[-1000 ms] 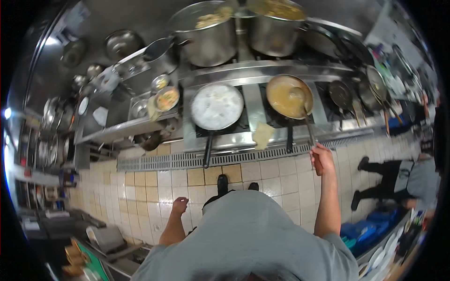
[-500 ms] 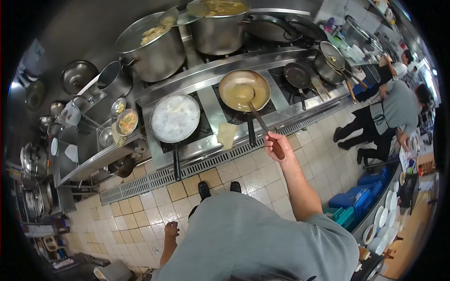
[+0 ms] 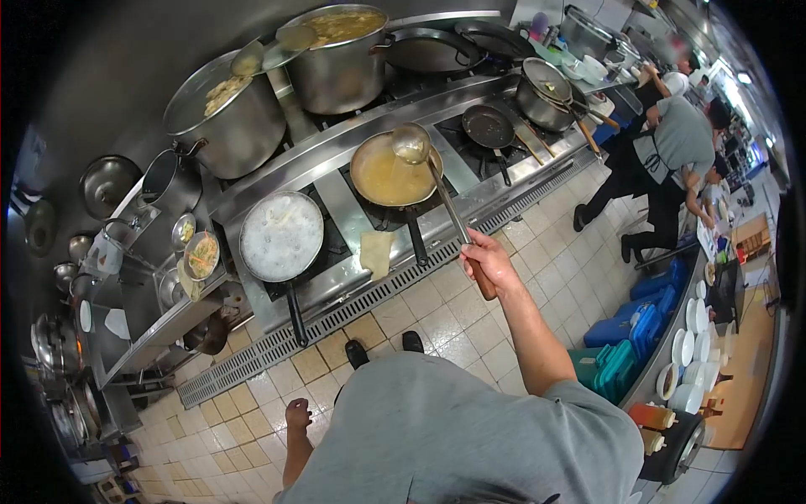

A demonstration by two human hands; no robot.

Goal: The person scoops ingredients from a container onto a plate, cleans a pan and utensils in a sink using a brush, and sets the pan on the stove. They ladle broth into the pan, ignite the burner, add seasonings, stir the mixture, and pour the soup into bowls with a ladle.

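Note:
My right hand (image 3: 487, 262) grips the wooden handle of a ladle (image 3: 410, 144). The ladle's metal bowl is over the far right side of a frying pan (image 3: 378, 181) holding yellowish liquid. That pan rests on the stove with its black handle toward me. To its left, another frying pan (image 3: 281, 235) is full of white, foamy liquid. A folded beige cloth (image 3: 376, 254) lies on the stove front between the two pan handles. My left hand (image 3: 297, 413) hangs low over the tiled floor, fingers curled in, with nothing visible in it.
Large stockpots (image 3: 227, 118) stand behind the pans. A small black pan (image 3: 488, 126) and a stacked pot (image 3: 544, 105) are to the right. Left is a sink counter with bowls (image 3: 201, 254). Co-workers (image 3: 676, 139) stand at right, near blue bins (image 3: 634, 323).
My right hand has lifted the ladle out of the liquid to the pan's far right side. The whole scene has shifted left as my head turned. My left hand still hangs down.

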